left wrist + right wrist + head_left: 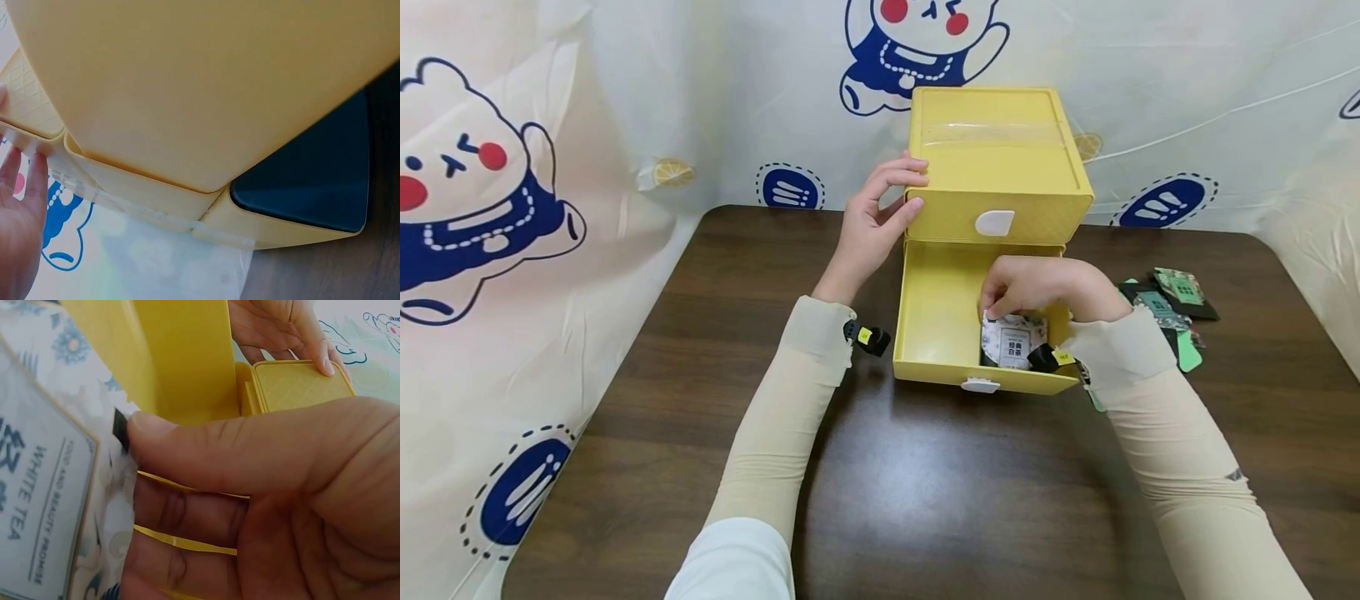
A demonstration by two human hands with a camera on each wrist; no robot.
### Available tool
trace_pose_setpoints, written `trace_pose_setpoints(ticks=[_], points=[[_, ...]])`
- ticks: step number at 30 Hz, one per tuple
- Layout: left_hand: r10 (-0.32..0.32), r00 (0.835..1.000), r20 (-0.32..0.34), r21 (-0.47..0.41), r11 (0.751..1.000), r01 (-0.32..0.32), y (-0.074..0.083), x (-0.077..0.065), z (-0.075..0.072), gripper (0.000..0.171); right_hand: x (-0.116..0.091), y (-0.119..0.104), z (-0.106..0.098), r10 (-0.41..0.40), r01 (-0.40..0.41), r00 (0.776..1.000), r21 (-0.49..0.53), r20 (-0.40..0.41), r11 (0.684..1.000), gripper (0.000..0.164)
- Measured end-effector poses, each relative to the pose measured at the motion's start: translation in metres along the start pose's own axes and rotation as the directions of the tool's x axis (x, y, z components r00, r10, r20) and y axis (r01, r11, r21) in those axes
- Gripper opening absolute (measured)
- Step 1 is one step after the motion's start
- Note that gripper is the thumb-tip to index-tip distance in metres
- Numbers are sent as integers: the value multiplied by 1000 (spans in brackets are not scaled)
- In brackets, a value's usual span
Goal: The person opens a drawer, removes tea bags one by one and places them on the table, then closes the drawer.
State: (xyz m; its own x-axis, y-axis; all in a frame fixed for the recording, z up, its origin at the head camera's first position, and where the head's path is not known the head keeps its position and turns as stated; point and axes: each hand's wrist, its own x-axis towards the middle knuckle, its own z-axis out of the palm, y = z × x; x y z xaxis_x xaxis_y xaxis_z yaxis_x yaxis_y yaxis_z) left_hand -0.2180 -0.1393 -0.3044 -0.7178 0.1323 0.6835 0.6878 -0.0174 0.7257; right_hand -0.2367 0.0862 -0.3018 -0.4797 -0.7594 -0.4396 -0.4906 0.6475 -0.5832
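Observation:
A two-tier yellow drawer box (1000, 158) stands at the back of the table with its lower drawer (936, 325) pulled out. My left hand (880, 208) rests on the box's upper left front corner, fingers over the top and thumb at the front face. In the left wrist view, that hand (22, 219) shows beside the box's side wall. Inside the lower drawer's right part, my right hand (1037, 287) pinches a white tea packet (1013, 342) by its edge. Up close in the right wrist view, the packet (56, 469) reads WHITE TEA, with the thumb (187, 447) pressed on its face.
Several green and black tea packets (1180, 287) lie loosely piled on the brown table (700, 467), right of the drawer. A patterned cloth (647, 100) hangs behind and at the left. White pull tabs (995, 222) mark the drawer fronts.

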Motion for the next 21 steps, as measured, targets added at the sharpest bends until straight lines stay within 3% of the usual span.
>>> trace_pose_setpoints(ticks=[8, 14, 21], points=[[1, 1000, 1, -4, 1000, -1, 0, 0, 0, 17, 0, 1, 0, -22, 21, 999, -64, -24, 998, 14], [-5, 1000, -3, -3, 1000, 5, 1, 0, 0, 18, -2, -2, -2, -51, 39, 990, -90, -130, 995, 15], [-11, 1000, -3, 10, 1000, 11, 2, 1, 0, 18, -10, -9, -4, -64, 39, 964, -102, -260, 994, 14]])
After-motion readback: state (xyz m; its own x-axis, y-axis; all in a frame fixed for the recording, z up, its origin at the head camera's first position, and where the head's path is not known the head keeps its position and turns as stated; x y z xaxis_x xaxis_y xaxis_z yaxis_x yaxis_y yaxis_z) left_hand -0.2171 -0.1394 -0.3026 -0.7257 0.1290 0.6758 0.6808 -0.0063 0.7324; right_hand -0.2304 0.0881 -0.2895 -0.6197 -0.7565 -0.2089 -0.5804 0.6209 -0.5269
